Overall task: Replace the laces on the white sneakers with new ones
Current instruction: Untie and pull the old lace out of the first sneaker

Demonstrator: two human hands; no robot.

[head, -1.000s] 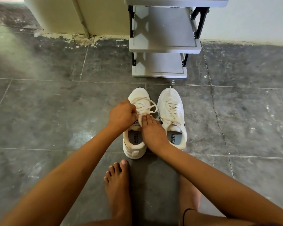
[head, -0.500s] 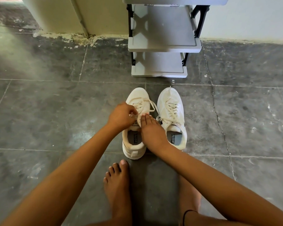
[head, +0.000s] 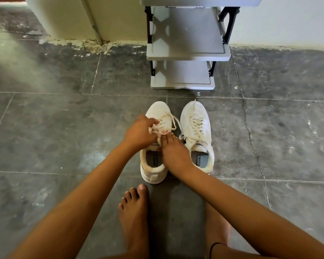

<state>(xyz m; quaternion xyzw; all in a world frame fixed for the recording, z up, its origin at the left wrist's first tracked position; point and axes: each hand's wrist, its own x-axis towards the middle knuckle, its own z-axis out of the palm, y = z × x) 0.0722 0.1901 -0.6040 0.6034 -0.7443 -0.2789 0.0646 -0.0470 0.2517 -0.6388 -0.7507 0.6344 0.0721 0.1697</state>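
Head view: left hand (head: 138,133), shifted toward 12 o'clock, pinches the cream lace (head: 173,121) of the white mesh sneaker (head: 158,109) at 9 o'clock of its twin (head: 195,113); right hand (head: 173,152) stays flat on it, fingers straight.

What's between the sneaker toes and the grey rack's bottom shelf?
Head view: bare dark floor tile, crossed by a grout line, with a small white speck near the rack. The white sneakers stand clear of it.

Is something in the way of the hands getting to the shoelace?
Nothing visible is. The left hand pinches the lace on the sneaker it is working on, and the right hand rests with straight fingers on the same shoe.
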